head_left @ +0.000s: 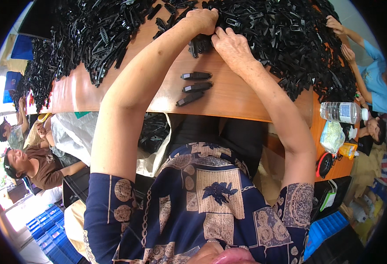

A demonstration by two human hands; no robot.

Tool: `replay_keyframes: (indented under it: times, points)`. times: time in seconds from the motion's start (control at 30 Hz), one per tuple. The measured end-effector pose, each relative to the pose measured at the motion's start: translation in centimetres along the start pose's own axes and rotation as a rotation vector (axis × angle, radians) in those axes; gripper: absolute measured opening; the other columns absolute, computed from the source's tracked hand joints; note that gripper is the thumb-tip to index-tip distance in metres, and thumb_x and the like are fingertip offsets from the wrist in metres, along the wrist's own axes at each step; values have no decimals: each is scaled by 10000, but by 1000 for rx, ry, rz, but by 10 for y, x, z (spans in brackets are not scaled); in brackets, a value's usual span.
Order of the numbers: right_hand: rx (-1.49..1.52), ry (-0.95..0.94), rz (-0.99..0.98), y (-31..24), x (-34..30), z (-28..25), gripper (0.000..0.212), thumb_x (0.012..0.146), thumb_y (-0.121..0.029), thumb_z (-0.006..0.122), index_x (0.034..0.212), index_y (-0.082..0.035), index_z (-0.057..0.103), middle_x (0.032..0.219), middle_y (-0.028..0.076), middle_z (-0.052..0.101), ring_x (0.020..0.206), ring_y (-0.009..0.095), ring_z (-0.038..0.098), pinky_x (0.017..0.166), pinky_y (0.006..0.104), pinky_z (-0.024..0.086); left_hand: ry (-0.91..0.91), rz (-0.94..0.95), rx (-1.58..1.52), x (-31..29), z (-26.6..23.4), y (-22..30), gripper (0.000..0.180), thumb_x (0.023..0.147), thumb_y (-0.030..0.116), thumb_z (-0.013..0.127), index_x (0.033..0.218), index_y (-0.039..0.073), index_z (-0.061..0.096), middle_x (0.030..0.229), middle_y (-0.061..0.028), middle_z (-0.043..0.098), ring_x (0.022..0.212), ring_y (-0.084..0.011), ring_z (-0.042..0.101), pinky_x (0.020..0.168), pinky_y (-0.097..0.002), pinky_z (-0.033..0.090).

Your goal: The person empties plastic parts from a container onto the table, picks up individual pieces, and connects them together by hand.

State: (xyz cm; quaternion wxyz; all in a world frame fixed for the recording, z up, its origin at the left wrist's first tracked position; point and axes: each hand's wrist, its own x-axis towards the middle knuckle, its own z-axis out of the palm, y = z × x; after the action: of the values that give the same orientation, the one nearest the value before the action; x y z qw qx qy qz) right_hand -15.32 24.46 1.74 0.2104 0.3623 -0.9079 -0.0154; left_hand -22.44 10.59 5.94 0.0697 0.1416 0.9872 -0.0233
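Both arms reach to the far side of a wooden table [167, 94], among heaps of small black plastic parts. My left hand [204, 20] is closed at the edge of the right heap [286, 48]; what its fingers hold is hidden. Just below it and to the right, my right hand [234, 47] has its fingers bent in towards a dark part, and I cannot make out its grip. A few black parts [198, 46] lie under the hands. Nearer me, three narrow black parts [197, 87] lie one below another, apart from the heaps.
Another heap [96, 39] covers the table's left. At the right stand a clear plastic bottle [341, 112], a filled plastic bag [333, 136] and a round black-and-red object [324, 165]. Below the edge hangs a pale sack [167, 132] with black parts. Other people sit on both sides; blue crates [52, 235] stand lower left.
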Motion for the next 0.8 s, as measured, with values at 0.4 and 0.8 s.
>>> replay_keyframes:
  times: [0.4, 0.8]
  points:
    - [511, 140, 221, -8, -46, -19, 204, 886, -171, 726, 1042, -59, 658, 1011, 108, 605, 960, 326, 656, 788, 438, 567, -20, 48, -156, 10, 9, -25, 575, 793, 156, 689, 1341, 34, 560, 1185, -230, 704, 1150, -329, 685, 955, -442, 551]
    - [704, 66, 357, -13, -74, -16, 256, 908, -201, 705, 1110, -59, 640, 1023, 115, 633, 911, 351, 658, 760, 461, 541, -64, 129, -747, -18, 5, -54, 683, 863, 236, 773, 1467, 106, 480, 1526, -229, 453, 1404, -377, 448, 1118, -441, 409]
